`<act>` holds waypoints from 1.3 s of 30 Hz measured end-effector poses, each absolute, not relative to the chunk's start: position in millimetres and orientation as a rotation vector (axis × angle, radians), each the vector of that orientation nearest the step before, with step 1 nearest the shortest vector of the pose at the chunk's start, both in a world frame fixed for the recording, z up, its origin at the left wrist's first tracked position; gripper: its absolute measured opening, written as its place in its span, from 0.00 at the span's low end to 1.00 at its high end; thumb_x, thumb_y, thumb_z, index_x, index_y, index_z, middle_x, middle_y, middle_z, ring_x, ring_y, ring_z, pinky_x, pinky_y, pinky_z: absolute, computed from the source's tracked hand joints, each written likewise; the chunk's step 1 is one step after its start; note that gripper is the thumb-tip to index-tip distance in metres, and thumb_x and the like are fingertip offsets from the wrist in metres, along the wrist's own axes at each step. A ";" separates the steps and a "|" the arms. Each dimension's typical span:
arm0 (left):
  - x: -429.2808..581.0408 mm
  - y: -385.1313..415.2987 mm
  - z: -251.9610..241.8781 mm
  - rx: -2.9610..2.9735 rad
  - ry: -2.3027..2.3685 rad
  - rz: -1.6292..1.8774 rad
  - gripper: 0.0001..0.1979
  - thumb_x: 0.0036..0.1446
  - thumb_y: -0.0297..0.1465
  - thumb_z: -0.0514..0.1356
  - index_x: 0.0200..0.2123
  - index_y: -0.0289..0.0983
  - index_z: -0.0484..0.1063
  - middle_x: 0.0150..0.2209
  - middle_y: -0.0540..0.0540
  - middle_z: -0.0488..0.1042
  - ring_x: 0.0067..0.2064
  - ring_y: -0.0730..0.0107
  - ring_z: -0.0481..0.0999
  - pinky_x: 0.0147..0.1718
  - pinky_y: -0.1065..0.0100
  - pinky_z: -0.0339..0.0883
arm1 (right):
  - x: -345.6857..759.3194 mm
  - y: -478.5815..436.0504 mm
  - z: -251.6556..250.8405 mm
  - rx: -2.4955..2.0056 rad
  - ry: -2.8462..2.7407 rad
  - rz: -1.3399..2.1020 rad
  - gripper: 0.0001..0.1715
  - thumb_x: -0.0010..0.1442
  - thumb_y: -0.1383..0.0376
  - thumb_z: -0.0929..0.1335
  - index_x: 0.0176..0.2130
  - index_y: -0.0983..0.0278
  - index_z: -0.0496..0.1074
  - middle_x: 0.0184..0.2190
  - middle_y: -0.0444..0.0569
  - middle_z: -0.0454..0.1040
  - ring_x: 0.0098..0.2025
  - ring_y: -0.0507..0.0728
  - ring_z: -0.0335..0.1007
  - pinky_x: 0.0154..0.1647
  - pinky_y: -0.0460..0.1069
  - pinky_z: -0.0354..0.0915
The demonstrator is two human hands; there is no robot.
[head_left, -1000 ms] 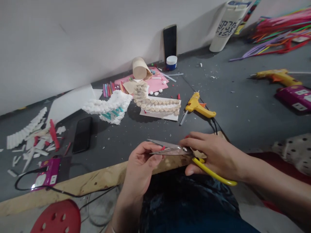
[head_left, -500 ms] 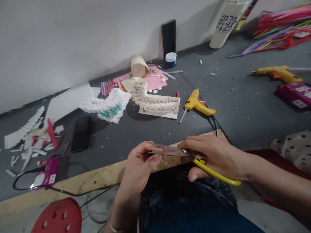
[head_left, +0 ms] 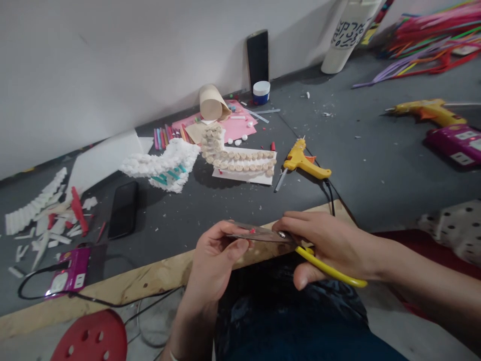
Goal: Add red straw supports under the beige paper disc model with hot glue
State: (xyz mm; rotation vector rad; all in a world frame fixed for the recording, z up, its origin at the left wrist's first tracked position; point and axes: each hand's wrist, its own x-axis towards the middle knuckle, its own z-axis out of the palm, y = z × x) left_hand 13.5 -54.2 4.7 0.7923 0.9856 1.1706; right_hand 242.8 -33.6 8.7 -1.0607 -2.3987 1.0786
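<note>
My right hand [head_left: 319, 240] grips a pair of scissors with yellow handles [head_left: 330, 269], its thumb resting apart below them. The scissor blades [head_left: 266, 234] point left, toward my left hand [head_left: 221, 255]. A small red piece [head_left: 253, 231] shows between the blades, close to my left fingertips. My left fingers are pinched around it, though most of what they hold is hidden. Both hands are over the table's wooden front edge. Beyond them lie a white card base with beige rolled coils [head_left: 246, 163] and a yellow glue gun [head_left: 302, 160].
A black phone [head_left: 123, 209] lies left, beside white and red scraps [head_left: 52, 215]. A white fluffy model [head_left: 169, 163] sits behind it. Purple power strips [head_left: 73, 271] with cables lie at left and right. A second glue gun [head_left: 428, 111] and pipe cleaners [head_left: 432, 47] are at right.
The view has shifted slightly. The scissor handles look a little closer together, with the blades still around the red piece. Both hands stay in nearly the same place.
</note>
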 end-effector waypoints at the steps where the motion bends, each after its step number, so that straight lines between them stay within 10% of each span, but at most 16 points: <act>1: 14.1 -54.1 5.0 0.793 0.984 1.173 0.07 0.43 0.32 0.76 0.26 0.40 0.82 0.29 0.46 0.79 0.26 0.77 0.73 0.29 0.77 0.70 | 242.6 -33.7 8.2 -1.057 -2.399 1.075 0.42 0.51 0.31 0.65 0.45 0.63 0.70 0.34 0.49 0.72 0.31 0.56 0.69 0.30 0.49 0.61; 39: 15.1 -58.7 4.8 0.802 0.996 1.142 0.07 0.42 0.32 0.76 0.25 0.42 0.83 0.29 0.50 0.78 0.30 0.79 0.78 0.32 0.82 0.71 | 245.1 -34.7 5.1 -1.003 -2.373 1.147 0.41 0.52 0.29 0.62 0.36 0.63 0.66 0.30 0.45 0.68 0.28 0.53 0.61 0.28 0.46 0.54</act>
